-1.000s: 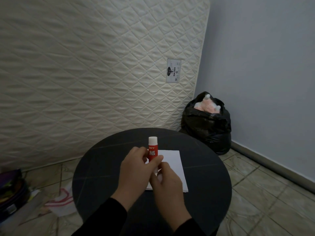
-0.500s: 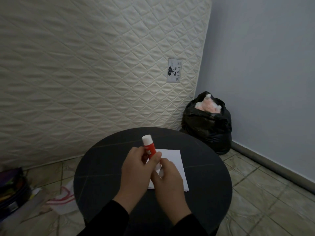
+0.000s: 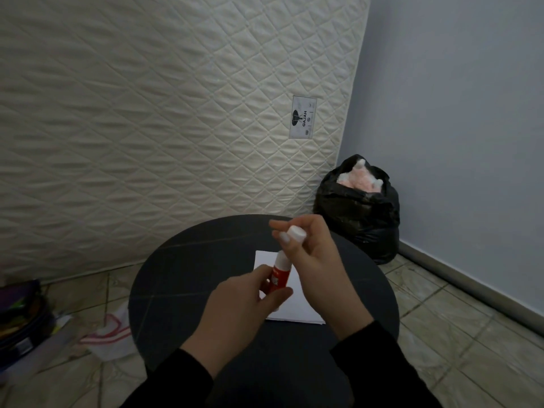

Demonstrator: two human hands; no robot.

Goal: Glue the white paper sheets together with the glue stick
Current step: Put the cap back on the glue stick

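1. Round black table (image 3: 182, 290): our landmark.
2. White paper sheets (image 3: 297, 307): we see them lying flat at the table's middle.
3. Glue stick (image 3: 278, 273): red body, uncapped, tilted above the sheets; our left hand (image 3: 235, 313) grips it with curled fingers and thumb.
4. White cap (image 3: 295, 233): we see our right hand (image 3: 312, 260) pinching it above the table's far half.
5. Black bag (image 3: 362, 216): on the floor beyond the table.

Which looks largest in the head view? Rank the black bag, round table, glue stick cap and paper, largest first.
1. round table
2. black bag, farther away, so it is likely bigger than it looks
3. paper, partly hidden by the hands
4. glue stick cap, pinched in the right hand
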